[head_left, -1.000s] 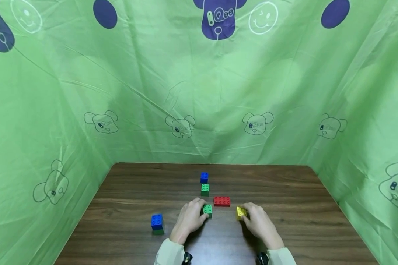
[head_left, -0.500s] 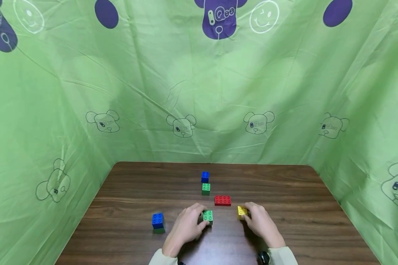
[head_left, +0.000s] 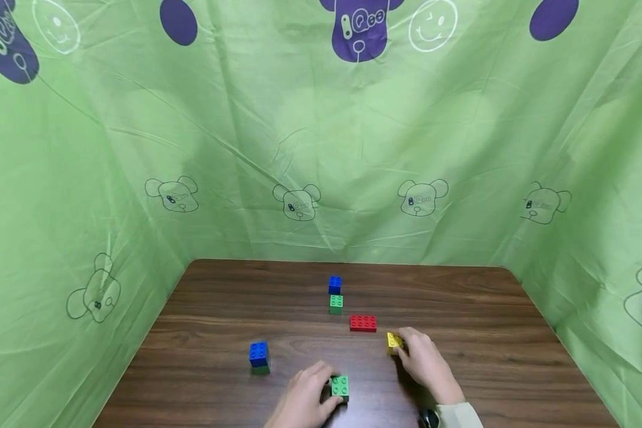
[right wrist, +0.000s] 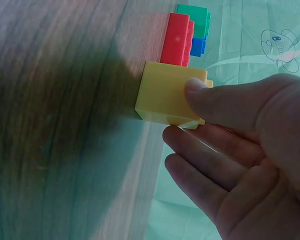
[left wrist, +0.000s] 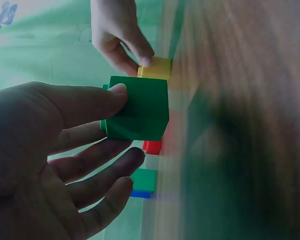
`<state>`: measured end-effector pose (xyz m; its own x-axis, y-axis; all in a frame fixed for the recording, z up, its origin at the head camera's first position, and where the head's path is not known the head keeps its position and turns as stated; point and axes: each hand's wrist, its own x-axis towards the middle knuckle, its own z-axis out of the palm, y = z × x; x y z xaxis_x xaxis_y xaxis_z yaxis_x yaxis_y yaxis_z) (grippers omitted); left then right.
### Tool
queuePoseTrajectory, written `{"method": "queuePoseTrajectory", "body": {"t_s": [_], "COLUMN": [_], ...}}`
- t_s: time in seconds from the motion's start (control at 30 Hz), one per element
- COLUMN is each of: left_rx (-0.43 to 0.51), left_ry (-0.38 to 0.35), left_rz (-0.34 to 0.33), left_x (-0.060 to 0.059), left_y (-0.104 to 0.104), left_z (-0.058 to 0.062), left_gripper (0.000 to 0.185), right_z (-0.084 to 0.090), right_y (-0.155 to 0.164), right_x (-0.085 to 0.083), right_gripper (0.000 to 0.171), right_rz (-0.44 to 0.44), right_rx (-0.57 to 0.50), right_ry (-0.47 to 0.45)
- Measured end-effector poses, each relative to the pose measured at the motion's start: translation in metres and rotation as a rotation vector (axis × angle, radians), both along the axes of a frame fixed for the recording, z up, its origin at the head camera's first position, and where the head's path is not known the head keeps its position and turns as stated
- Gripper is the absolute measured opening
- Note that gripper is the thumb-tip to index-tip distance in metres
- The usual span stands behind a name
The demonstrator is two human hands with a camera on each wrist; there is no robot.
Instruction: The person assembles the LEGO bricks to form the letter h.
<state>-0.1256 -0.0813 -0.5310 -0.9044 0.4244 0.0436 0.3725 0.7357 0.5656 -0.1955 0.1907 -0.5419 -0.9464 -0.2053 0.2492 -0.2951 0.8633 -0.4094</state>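
Note:
Near the front of the table, my left hand (head_left: 306, 397) pinches a green toy brick (head_left: 340, 386) between thumb and fingers. The left wrist view shows the thumb on one side of this green brick (left wrist: 139, 107). Whether its underside touches the table is hard to tell. To the right, my right hand (head_left: 427, 364) pinches a yellow brick (head_left: 393, 343), which sits on the table. In the right wrist view the thumb presses the near face of the yellow brick (right wrist: 170, 94); its lower fingers are partly extended. A red brick (head_left: 363, 323) lies flat just left of and beyond the yellow one.
Farther back stand another green brick (head_left: 336, 304) and a blue brick (head_left: 334, 285), one behind the other. At left a second blue brick (head_left: 258, 353) is stacked on a green brick (head_left: 260, 370). A green printed cloth (head_left: 353, 137) encloses the wooden table (head_left: 214, 309) behind and on both sides.
My left hand has drawn the green brick toward the front edge, away from the red brick. My right hand stays on the yellow brick. The head view has shifted slightly.

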Motion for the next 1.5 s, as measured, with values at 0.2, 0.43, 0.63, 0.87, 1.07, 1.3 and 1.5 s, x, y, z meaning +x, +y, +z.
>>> {"method": "queuePoseTrajectory", "body": {"t_s": [0.2,0.43,0.63,0.87,1.07,1.3,1.5], "left_rx": [0.053,0.066,0.074,0.170,0.199,0.240,0.257], "left_ry": [-0.030,-0.108,-0.112,-0.211,-0.234,-0.273,-0.266], "left_rz": [-0.032,-0.021,-0.002,0.026,0.017,0.003,0.013], "left_x": [0.010,0.013,0.014,0.011,0.010,0.010,0.011], "left_y": [0.006,0.016,0.019,0.019,0.018,0.017,0.015], "left_z": [-0.007,-0.017,-0.023,-0.026,-0.030,-0.035,-0.035], "left_gripper": [0.030,0.029,0.029,0.029,0.029,0.031,0.032], "right_z": [-0.002,-0.002,-0.004,-0.004,0.000,0.008,0.026], "right_y": [0.000,0.002,0.004,0.008,0.010,0.004,-0.005], "right_x": [0.000,-0.001,-0.002,-0.005,-0.008,0.001,0.013], "right_gripper": [0.031,0.032,0.033,0.034,0.034,0.036,0.035], "right_rz": [0.006,0.013,0.023,0.034,0.058,0.077,0.151], "right_rx": [-0.001,-0.016,-0.032,-0.032,-0.022,-0.020,-0.030], "right_ry": [0.006,0.016,0.028,-0.004,-0.062,-0.076,0.024]}}
